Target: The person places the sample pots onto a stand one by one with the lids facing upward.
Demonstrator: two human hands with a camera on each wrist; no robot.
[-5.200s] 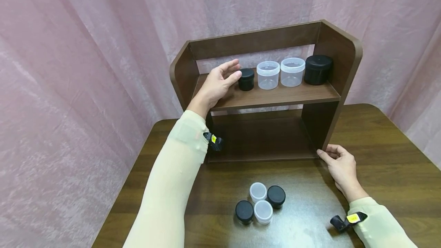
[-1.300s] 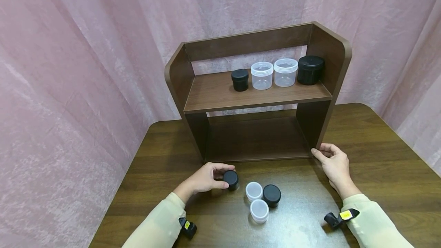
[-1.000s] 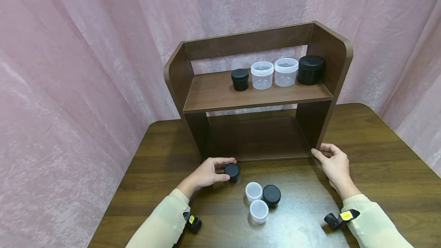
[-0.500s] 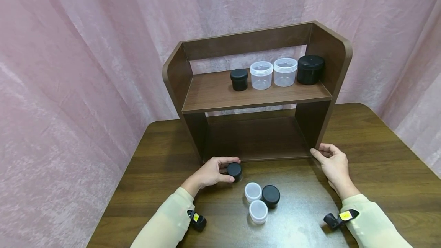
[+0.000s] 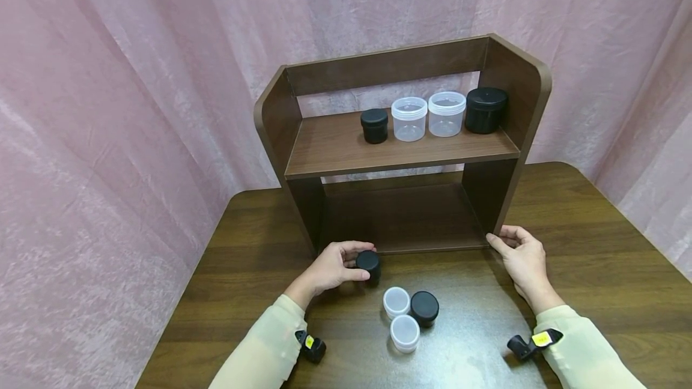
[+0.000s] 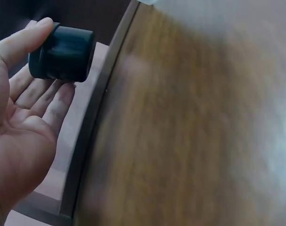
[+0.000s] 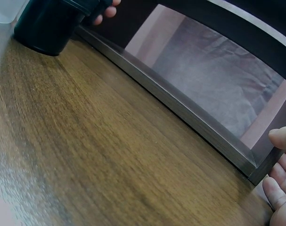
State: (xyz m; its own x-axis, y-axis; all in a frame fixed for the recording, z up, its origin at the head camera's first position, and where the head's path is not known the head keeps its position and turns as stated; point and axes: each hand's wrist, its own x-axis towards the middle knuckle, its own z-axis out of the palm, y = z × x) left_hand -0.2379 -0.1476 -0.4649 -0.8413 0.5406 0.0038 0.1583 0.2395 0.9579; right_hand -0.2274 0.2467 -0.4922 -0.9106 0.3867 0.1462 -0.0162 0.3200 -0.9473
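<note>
- We see the left hand (image 5: 332, 269) grasping a small black jar (image 5: 368, 264) between its thumb and fingers.
- We find that jar just in front of the shelf unit (image 5: 346, 155), near its lower front edge and left of its middle; we cannot tell whether its base touches the worktop (image 5: 573, 215).
- We see the right hand (image 5: 524, 260) gripping the unit's lower right front corner, thumb at the inner side and fingers round the outside.
- Between the hands, nearer to us than the held jar, we have three small jars close together on the worktop: a far frosted jar (image 5: 396, 302), a near frosted jar (image 5: 405, 334) and, to their right, a black-lidded jar (image 5: 424, 308).
- On the upper board we count four upright jars, left to right: a short black jar (image 5: 374, 126), two clear jars (image 5: 409, 122) just beside each other, and a large black jar (image 5: 486, 111) near the right side panel.
- Behind the unit we see a pink curtain (image 5: 162, 77).
- We note pale sleeves (image 5: 265, 341) on both arms.
</note>
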